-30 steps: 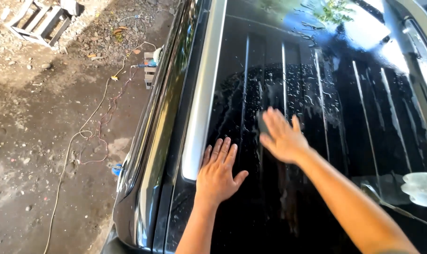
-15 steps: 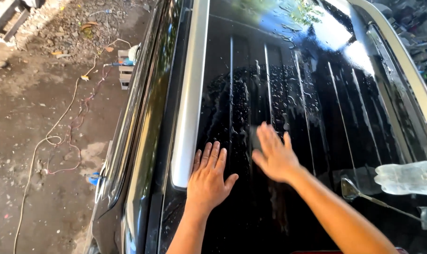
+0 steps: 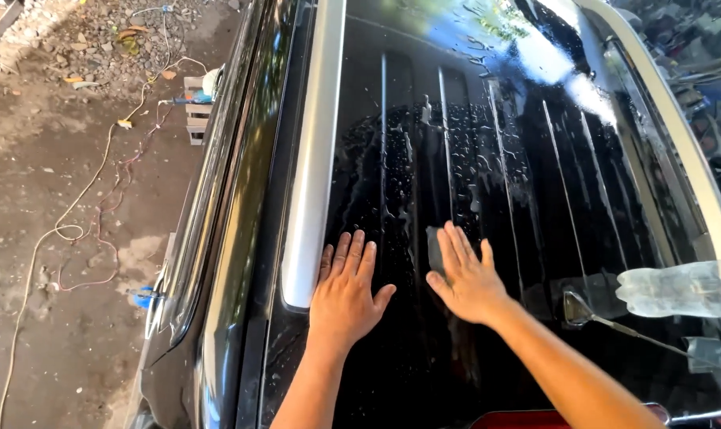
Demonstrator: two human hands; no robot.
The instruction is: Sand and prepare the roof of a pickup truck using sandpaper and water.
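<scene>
Both hands lie flat and open on the wet black car roof [image 3: 487,159], holding nothing. The left hand [image 3: 346,290] rests just beside the silver roof rail [image 3: 313,159]; the right hand [image 3: 465,278] is near it, fingers spread over water beads, w/ maybe a thin film under the fingertips, hard to tell. It looks like the rubbing step; next move needs flat, even strokes along the ribs. A clear plastic bottle [image 3: 678,287] lies at right, by the antenna [image 3: 614,322]

Harsh daylight from above strikes the wet black car roof [image 3: 471,175], throwing white glare near its far end. The dirt ground [image 3: 50,199] sits evenly lit. Focus holds sharp; frame edges bend slightly.
</scene>
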